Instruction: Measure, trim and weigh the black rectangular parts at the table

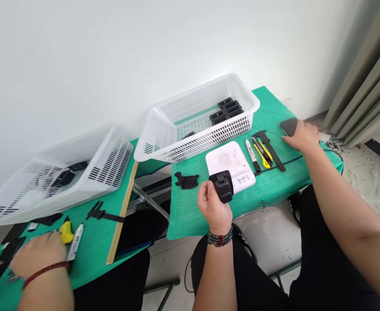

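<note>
White basket point(164, 129), marker point(252, 154), yellow cutter point(264, 156), caliper point(270, 149)

Both arms are bare, no sleeves at all. The left hand point(213, 206) has a beaded bracelet point(220, 239) round the wrist, mostly dark greenish beads with a few red ones mixed in. The right hand point(302, 136) wears nothing, and the trousers point(309, 268) are plain black.

I count two white baskets point(196, 125) point(57, 172), two green tables point(270, 190) point(93, 242) and one white scale point(230, 166). I see one marker point(252, 155), one yellow knife point(263, 154) and one caliper point(270, 149). Three hands show: two of mine point(214, 207) point(302, 136), one of a co-worker point(41, 255).
</note>
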The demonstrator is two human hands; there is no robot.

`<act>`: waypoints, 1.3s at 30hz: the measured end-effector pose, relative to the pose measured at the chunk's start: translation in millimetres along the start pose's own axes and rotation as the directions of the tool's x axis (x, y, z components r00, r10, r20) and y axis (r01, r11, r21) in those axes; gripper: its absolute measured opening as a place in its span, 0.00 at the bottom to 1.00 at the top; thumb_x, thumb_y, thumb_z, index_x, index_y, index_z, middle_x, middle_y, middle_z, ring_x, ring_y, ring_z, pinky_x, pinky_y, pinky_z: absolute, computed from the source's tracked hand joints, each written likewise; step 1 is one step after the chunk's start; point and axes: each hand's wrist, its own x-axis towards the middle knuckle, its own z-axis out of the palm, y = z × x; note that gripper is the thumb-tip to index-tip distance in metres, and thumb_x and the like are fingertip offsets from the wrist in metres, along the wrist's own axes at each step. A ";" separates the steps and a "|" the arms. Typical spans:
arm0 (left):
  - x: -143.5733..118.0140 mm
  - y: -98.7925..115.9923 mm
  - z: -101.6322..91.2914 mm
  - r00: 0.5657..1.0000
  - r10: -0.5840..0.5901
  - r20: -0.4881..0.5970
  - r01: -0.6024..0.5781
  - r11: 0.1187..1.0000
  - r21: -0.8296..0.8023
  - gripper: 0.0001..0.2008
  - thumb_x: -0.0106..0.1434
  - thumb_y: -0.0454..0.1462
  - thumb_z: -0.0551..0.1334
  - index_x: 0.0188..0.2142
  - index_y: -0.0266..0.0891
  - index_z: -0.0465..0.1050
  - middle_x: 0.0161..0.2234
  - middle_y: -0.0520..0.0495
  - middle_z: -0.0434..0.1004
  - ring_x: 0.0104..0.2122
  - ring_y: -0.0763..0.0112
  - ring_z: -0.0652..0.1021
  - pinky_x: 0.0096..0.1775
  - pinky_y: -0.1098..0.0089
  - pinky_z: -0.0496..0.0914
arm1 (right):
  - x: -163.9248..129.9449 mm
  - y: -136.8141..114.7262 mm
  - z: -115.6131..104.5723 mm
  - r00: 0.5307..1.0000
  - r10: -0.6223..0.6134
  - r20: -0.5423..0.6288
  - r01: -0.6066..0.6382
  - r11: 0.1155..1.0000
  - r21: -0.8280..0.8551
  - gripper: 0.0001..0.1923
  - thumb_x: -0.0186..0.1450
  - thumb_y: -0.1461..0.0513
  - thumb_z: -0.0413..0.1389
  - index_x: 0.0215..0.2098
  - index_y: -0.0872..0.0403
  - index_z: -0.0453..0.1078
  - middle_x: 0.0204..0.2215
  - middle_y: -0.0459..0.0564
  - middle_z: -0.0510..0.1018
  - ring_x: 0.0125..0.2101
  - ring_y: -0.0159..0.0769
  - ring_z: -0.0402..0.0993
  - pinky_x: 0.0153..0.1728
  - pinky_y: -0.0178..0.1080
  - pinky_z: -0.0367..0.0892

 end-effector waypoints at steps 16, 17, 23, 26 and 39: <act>3.7 0.2 -0.8 0.998 0.011 -0.061 -0.011 1.000 -0.010 0.27 0.50 0.59 0.73 0.28 0.39 0.71 0.24 0.55 0.64 0.25 0.76 0.66 0.27 0.74 0.65 | -24.3 7.4 -24.0 0.993 -0.087 0.078 0.088 0.996 -0.011 0.42 0.63 0.50 0.62 0.69 0.56 0.54 0.62 0.69 0.71 0.60 0.66 0.67 0.54 0.61 0.62; 4.1 0.3 -1.4 0.998 0.006 -0.057 -0.006 1.000 -0.014 0.27 0.50 0.59 0.73 0.28 0.39 0.71 0.24 0.55 0.64 0.25 0.76 0.66 0.27 0.74 0.64 | -28.3 6.2 -23.8 0.993 -0.095 0.067 0.097 0.995 -0.028 0.42 0.63 0.50 0.62 0.69 0.57 0.54 0.62 0.70 0.71 0.61 0.67 0.66 0.55 0.62 0.61; 3.3 1.5 -1.3 1.000 -0.004 -0.012 0.004 1.000 0.028 0.27 0.51 0.60 0.72 0.27 0.39 0.70 0.23 0.55 0.62 0.24 0.76 0.66 0.25 0.74 0.64 | -40.2 -8.3 -15.5 0.986 -0.150 0.072 0.155 0.985 -0.070 0.43 0.66 0.52 0.60 0.73 0.58 0.51 0.64 0.71 0.69 0.62 0.65 0.65 0.57 0.59 0.58; 3.0 -0.6 0.1 1.000 0.006 -0.027 -0.005 0.999 0.041 0.28 0.51 0.60 0.72 0.28 0.40 0.70 0.24 0.54 0.63 0.25 0.74 0.67 0.26 0.73 0.66 | -42.6 -15.0 -11.1 0.985 -0.164 0.061 0.169 0.983 -0.076 0.42 0.66 0.56 0.59 0.73 0.58 0.51 0.65 0.69 0.68 0.62 0.64 0.64 0.57 0.59 0.58; 3.4 -3.9 3.8 1.000 0.028 -0.014 -0.027 0.997 0.076 0.27 0.52 0.59 0.71 0.26 0.39 0.69 0.23 0.55 0.62 0.24 0.76 0.66 0.25 0.75 0.65 | -98.8 -55.3 -6.4 0.888 -0.456 -0.059 0.460 0.886 0.065 0.27 0.71 0.58 0.49 0.67 0.53 0.64 0.69 0.60 0.66 0.66 0.55 0.57 0.62 0.57 0.53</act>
